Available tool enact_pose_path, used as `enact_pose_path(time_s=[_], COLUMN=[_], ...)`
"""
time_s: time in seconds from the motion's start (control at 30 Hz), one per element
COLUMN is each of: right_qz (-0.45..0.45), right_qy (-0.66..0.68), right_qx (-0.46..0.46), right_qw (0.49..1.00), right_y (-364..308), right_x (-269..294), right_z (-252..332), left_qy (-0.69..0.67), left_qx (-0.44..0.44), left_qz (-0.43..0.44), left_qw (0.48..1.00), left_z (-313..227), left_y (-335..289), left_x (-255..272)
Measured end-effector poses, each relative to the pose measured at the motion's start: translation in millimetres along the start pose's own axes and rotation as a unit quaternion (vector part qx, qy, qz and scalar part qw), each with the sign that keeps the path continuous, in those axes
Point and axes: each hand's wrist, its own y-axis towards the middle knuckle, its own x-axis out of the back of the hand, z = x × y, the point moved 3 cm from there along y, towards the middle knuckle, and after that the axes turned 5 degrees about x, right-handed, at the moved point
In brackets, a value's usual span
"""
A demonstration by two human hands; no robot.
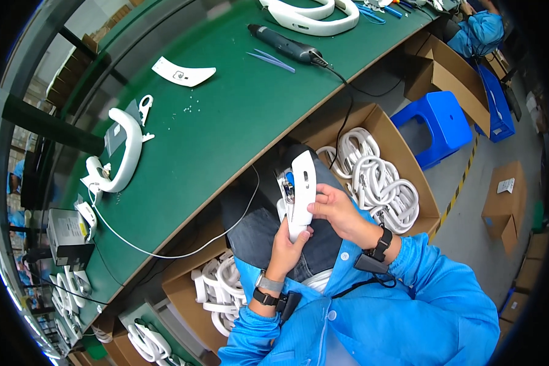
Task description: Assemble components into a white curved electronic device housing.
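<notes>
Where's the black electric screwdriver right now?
In the head view, the black electric screwdriver lies on the green table, upper centre, beside blue ties.

You're on a factory assembly line: long green desk (226,122), electric screwdriver (283,44), cartons of white plastic parts (378,183).

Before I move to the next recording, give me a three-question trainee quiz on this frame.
1. True or false: both hands hold the white plastic part over the lap.
2. Which box lies to the person's right? A) cardboard box of white curved parts B) a box of green bottles
3. Fill in: the black electric screwdriver lies on the ____ bench.

Key: 1 true, left hand below and right hand beside it. 2 A. 3 green.
</notes>
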Motion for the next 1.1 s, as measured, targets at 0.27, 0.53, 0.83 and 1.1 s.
enact_pose_path(time_s=[0.27, 0.53, 0.83, 1.1], right_qz=[0.018, 0.005, -0.040, -0.021], right_qy=[-0.039, -0.145, -0.199, -0.132], right_qx=[-0.028, 0.038, 0.108, 0.123], right_qw=[0.999, 0.989, 0.973, 0.983], right_y=[-5, -2, -7, -35], right_x=[-12, -12, -7, -12], right_z=[-8, -4, -12, 22], left_qy=[-0.041, -0.040, 0.039, 0.340], left_qx=[0.008, 0.015, -0.011, -0.135], left_qz=[-0.006, -0.018, -0.062, -0.098], left_qw=[0.999, 0.999, 0.997, 0.926], left_z=[0, 2, -18, -74], left_y=[-3, -2, -4, -7], left_x=[-2, -6, -11, -28])
